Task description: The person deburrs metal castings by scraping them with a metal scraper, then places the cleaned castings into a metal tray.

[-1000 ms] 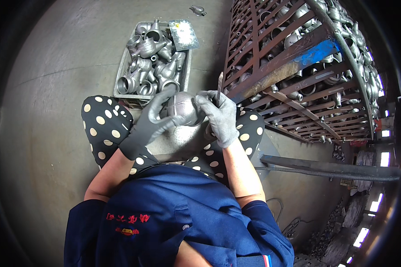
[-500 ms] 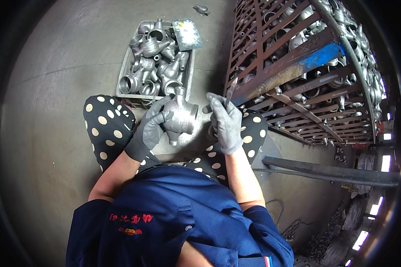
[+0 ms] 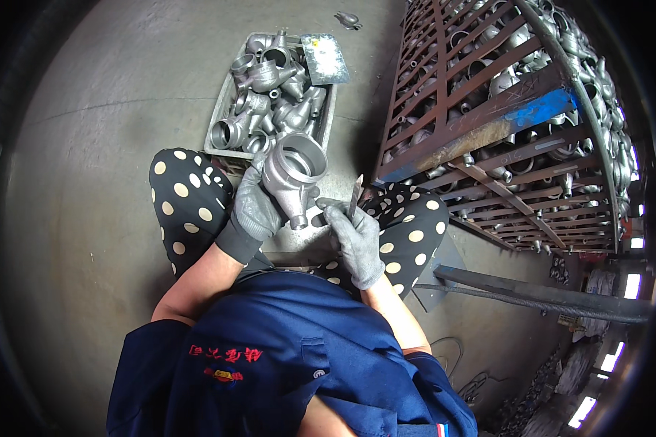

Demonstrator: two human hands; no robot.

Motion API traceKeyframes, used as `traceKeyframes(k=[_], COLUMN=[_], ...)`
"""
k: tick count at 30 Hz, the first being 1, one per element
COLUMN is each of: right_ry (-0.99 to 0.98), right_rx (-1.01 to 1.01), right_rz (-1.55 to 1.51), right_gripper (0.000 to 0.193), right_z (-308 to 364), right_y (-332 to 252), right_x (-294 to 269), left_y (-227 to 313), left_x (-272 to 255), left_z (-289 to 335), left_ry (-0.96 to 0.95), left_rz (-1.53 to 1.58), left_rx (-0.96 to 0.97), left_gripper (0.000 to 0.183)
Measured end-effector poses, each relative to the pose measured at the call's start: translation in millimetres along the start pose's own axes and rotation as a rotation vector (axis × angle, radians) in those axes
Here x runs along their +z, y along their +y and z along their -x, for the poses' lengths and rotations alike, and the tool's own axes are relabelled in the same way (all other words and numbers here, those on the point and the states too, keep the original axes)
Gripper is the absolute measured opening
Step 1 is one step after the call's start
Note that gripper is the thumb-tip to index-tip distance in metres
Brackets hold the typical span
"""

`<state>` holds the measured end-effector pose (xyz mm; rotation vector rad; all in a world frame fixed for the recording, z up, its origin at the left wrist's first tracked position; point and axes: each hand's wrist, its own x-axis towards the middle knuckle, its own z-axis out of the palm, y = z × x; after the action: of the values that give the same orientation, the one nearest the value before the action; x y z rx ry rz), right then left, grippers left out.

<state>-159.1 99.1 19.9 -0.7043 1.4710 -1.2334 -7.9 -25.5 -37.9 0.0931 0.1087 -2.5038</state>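
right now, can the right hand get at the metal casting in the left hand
Probably yes: the right hand is close beside the casting and the way looks mostly free, though the pointed tool in its grip may hamper it.

The metal casting [image 3: 290, 191] has a silvery-grey skin, satin rather than mirror-bright, with a smooth-looking ring at its mouth. Matt grey gloves, apparently knitted cloth with a darker coating in places, cover the left hand [image 3: 257, 207] and right hand [image 3: 358, 244]. The pointed tool [image 3: 356, 197] looks like dull, dark metal. Similar grey metal castings [image 3: 261, 79] fill a scuffed, matt crate [image 3: 328, 124], apparently plastic. A flat sheet [image 3: 325, 60] throws back a glossy glare. The slatted cage [image 3: 442, 95] is brownish metal, patchily painted blue. Shirt [image 3: 270, 313] and dotted trousers [image 3: 205, 215] are soft matt cloth.
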Motion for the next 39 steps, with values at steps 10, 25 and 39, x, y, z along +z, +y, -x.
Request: traceKeyframes(k=[10, 25, 39], right_ry=[-0.001, 0.002, 0.062], right_rx=[-0.152, -0.533, -0.618], right_rz=[-0.082, 0.653, 0.614], right_gripper=[0.043, 0.036, 0.046], right_z=[9, -20, -2], right_y=[-7, -51, -55], right_x=[24, -21, -25], left_y=[-6, 12, 3], left_x=[0, 19, -36], left_z=[4, 34, 26], left_ry=[0.097, 0.176, -0.102], left_rz=[0.156, -1.357, -0.473], left_rx=[0.104, 0.35, -0.01], left_gripper=[0.063, 0.046, 0.039])
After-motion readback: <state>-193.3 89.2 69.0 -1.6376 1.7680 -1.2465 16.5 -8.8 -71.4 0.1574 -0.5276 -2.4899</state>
